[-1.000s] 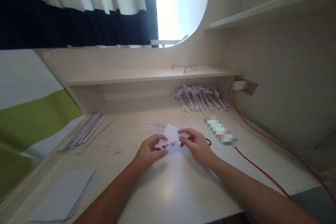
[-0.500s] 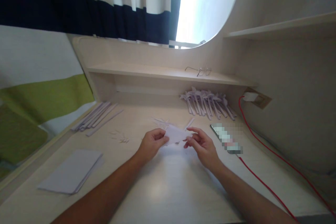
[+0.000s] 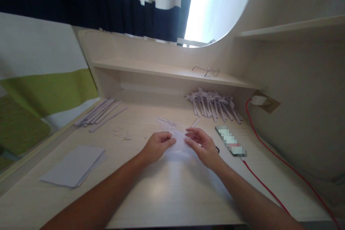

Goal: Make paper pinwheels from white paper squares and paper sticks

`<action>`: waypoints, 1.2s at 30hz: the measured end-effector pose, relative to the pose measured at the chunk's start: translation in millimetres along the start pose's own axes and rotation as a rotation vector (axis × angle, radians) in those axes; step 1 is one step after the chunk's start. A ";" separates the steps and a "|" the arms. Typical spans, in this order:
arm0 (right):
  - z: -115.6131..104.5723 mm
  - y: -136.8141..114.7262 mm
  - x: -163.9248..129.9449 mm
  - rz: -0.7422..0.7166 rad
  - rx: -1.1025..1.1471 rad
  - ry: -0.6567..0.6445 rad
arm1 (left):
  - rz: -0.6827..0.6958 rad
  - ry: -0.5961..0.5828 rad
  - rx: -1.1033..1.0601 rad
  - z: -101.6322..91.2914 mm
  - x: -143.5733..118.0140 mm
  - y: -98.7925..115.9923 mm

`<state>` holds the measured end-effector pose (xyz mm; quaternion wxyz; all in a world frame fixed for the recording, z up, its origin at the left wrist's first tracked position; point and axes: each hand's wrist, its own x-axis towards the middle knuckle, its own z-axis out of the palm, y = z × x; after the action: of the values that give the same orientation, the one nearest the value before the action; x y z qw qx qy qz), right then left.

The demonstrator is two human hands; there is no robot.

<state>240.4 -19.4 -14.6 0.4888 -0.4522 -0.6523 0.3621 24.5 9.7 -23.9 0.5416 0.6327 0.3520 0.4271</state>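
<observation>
Head cam: your left hand (image 3: 157, 144) and right hand (image 3: 202, 145) both pinch paper (image 3: 180, 143), now pressed low on desk (image 3: 172, 194); half a second ago it was lifted and tilted. Looks like you're creasing a fold flat. Folded pieces (image 3: 212, 103) piled behind, sheets (image 3: 72, 165) at left, phone (image 3: 231, 141) right.

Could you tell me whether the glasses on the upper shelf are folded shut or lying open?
Cannot tell for certain: the glasses lie on the shelf with one thin arm seemingly angled out, but they are too small to settle it.
</observation>
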 end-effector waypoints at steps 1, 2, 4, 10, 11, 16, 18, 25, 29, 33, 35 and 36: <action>-0.3 -1.6 1.0 -0.030 -0.045 0.006 | -0.001 -0.015 0.015 -0.5 0.3 0.3; -0.7 -3.3 2.0 -0.062 -0.084 0.009 | 0.000 -0.029 0.032 -1.4 0.7 1.0; -2.2 -6.8 3.9 -0.140 -0.148 -0.009 | 0.007 -0.059 0.077 -3.5 1.4 3.5; -9.3 -17.6 7.7 -0.223 -0.178 -0.163 | 0.030 -0.187 0.213 -6.1 -1.8 11.7; -9.8 -19.0 8.0 -0.200 -0.179 -0.171 | 0.033 -0.206 0.223 -5.7 -2.9 12.2; -9.0 -25.0 9.8 -0.127 -0.211 -0.189 | 0.051 -0.251 0.243 -4.1 -5.9 13.5; -8.4 -26.6 9.5 -0.142 -0.244 -0.204 | 0.055 -0.250 0.245 -4.4 -5.9 14.4; -5.1 -22.3 1.7 -0.075 -0.172 -0.179 | 0.077 -0.239 0.264 -5.7 -6.6 14.2; -1.7 -16.3 -1.8 0.029 -0.014 -0.169 | 0.082 -0.242 0.319 -3.8 -8.5 13.8; -0.1 -13.6 -4.0 0.053 -0.011 -0.137 | 0.090 -0.248 0.360 -0.3 -11.0 15.5; 0.4 -14.2 -4.6 0.040 -0.045 -0.123 | 0.087 -0.245 0.398 0.7 -12.0 16.4; 0.7 -14.9 -4.7 0.034 -0.058 -0.119 | 0.083 -0.244 0.419 1.0 -12.5 16.7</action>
<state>236.7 -28.8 -2.6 0.4295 -0.4548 -0.6827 0.3776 20.3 -4.7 -9.4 0.4190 0.7921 0.3384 0.2872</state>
